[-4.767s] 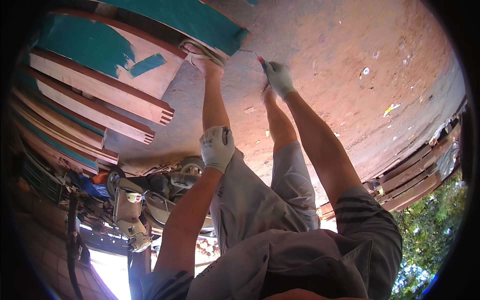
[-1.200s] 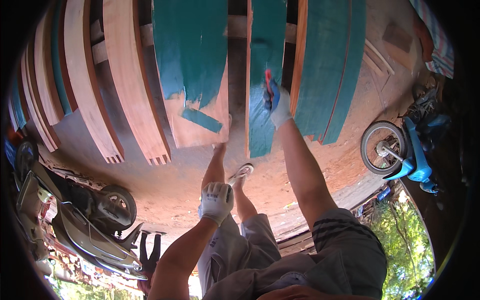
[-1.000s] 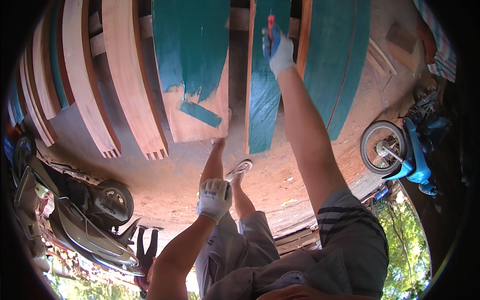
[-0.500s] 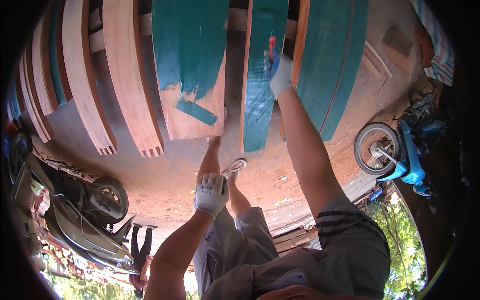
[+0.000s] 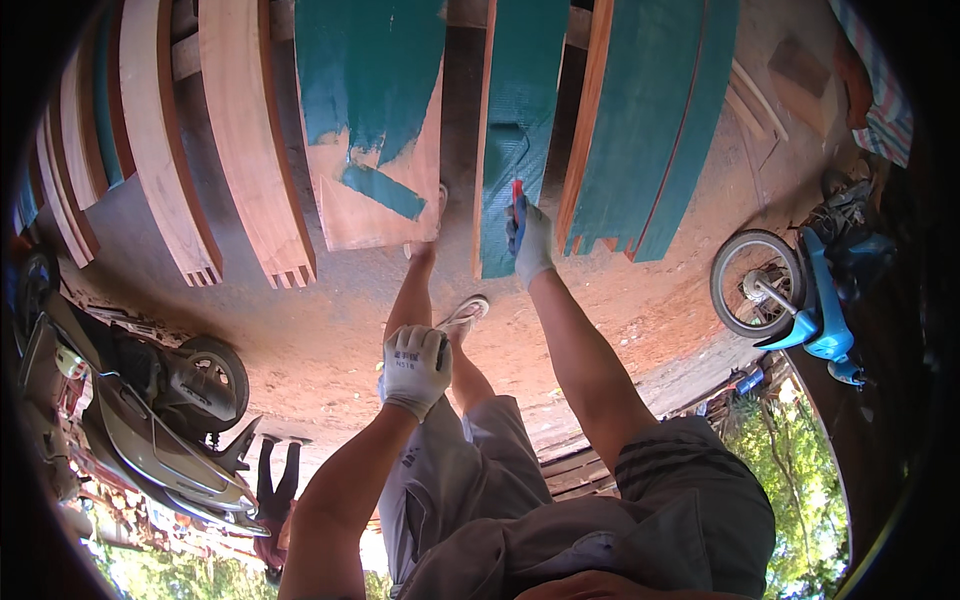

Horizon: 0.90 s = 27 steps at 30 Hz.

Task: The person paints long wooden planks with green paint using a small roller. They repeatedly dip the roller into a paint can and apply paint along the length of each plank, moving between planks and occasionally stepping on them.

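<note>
At left, a grey motorbike (image 5: 165,410) stands near several unpainted boards (image 5: 255,150) with notched near ends. A wide board (image 5: 370,90) follows, glossy green towards its far end, ragged at the paint's limit, with a separate slanted green stripe on the bare wood towards its near edge.

The left grip (image 5: 415,365) rests on the knee, fingers curled; I cannot tell whether it is clenched. Its white glove bears two lines of dark print across the back.

The narrow board (image 5: 525,85) lies over a wooden crosspiece (image 5: 465,12), green and shiny on top, its left edge bare. Above its near half, the right grip (image 5: 530,240) grasps the red-tipped handle of a paint roller (image 5: 517,188), the head over the green surface. Further right are more green boards (image 5: 650,120), then a blue motorbike (image 5: 820,300).
</note>
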Motion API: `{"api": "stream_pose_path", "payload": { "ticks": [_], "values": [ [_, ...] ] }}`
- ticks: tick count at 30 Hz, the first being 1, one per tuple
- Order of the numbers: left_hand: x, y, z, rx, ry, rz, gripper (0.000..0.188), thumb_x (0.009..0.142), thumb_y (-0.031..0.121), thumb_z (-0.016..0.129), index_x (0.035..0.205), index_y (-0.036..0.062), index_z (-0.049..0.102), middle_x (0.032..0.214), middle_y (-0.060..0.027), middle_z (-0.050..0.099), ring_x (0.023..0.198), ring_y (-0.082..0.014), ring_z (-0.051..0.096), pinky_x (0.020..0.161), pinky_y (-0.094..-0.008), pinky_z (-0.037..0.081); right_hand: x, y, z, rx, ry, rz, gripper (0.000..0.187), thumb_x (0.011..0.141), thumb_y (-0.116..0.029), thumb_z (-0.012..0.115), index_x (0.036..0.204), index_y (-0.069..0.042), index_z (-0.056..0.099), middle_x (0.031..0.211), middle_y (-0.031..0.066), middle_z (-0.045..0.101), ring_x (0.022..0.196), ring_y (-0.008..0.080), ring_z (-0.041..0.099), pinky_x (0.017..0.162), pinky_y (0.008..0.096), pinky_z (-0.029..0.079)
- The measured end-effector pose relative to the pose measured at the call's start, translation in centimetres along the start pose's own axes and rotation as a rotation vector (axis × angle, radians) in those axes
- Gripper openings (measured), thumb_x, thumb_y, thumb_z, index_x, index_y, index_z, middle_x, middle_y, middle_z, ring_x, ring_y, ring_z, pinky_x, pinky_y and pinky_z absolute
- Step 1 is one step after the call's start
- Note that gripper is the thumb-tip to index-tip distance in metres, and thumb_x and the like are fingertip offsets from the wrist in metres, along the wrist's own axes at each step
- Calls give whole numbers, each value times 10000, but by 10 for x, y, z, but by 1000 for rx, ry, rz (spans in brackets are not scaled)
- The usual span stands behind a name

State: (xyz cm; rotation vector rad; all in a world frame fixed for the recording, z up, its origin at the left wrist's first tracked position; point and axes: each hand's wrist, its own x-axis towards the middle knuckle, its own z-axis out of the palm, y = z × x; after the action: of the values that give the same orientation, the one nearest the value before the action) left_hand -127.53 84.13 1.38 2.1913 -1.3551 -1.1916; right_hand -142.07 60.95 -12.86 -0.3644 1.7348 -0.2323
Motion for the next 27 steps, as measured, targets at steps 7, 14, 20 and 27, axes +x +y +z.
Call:
{"api": "stream_pose_path", "payload": {
  "ticks": [7, 14, 20, 27],
  "values": [
    [-13, -5, 7, 5, -6, 7, 182, 887, 181, 763, 1044, 118, 695, 1058, -80, 690, 1061, -335, 663, 969, -501, 495, 46, -82, 47, 102, -58, -235, 339, 1068, -401, 648, 892, -113, 688, 727, -5, 656, 514, 87, 548, 448, 269, 370],
    [-20, -14, 7, 18, 3, 7, 183, 881, 171, 760, 1045, 116, 698, 1058, -85, 692, 1060, -340, 664, 988, -507, 499, 106, -170, 106, 116, -125, -295, 391, 1069, -461, 657, 922, -101, 698, 662, -5, 591, 492, 106, 501, 436, 273, 332],
    [-39, -18, 15, 46, 30, 2, 207, 871, 168, 763, 1059, 102, 708, 1054, -98, 697, 1057, -353, 668, 987, -514, 507, 64, -43, 50, 83, -48, -265, 401, 1055, -476, 675, 862, -125, 676, 637, -24, 584, 469, 90, 500, 425, 260, 330],
    [-85, -26, 48, 74, 65, 7, 175, 882, 172, 757, 1037, 97, 727, 1081, -101, 719, 1078, -355, 675, 994, -503, 503, 11, 171, -50, 84, 6, -176, 398, 1063, -510, 658, 850, -175, 655, 590, -54, 516, 431, 75, 425, 408, 266, 290]
  ]
}}
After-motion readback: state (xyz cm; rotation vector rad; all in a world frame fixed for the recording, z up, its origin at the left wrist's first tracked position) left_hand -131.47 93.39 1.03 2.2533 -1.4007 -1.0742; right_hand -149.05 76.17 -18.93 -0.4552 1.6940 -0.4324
